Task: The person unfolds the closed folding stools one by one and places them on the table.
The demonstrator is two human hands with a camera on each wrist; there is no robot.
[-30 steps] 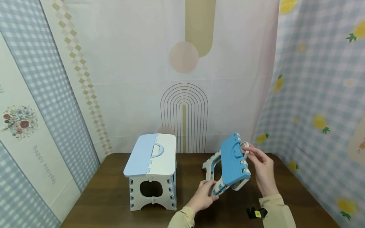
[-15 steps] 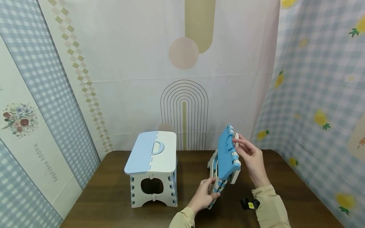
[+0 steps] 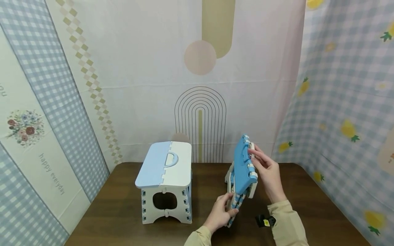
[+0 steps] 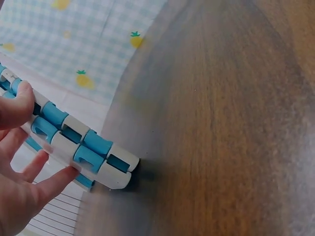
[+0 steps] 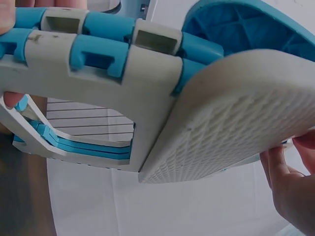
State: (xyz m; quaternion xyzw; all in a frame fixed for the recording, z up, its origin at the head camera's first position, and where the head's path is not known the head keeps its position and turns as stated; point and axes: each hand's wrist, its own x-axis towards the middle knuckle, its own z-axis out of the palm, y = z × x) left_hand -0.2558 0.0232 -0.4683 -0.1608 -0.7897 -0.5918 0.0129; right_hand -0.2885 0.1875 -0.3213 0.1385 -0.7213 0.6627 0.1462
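Observation:
A half-folded blue and white folding stool [image 3: 241,167] is held tilted over the right of the table. Near its lower end, my left hand [image 3: 218,213] pinches the hinged legs between thumb and fingers. My right hand [image 3: 267,174] grips the white handle at the upper edge, with fingertips partly hidden. Up close in the left wrist view, the interlocking blue and white leg hinges [image 4: 81,142] lie under my left hand [image 4: 19,182]. From the right wrist, the textured white seat half [image 5: 236,118] slants down from the legs, and my right hand [image 5: 295,196] holds its far edge.
A second folding stool, light blue and white [image 3: 149,171], stands unfolded on the left of the brown wooden table [image 3: 110,212]. Patterned cloth hangs behind the table [image 3: 147,85] and along both sides. A black strap [image 3: 264,221] sits at my right wrist.
The blue stool's legs and seat have folded closer together and it stands steeper. My right hand moved left with the handle; the left hand kept its hold on the legs.

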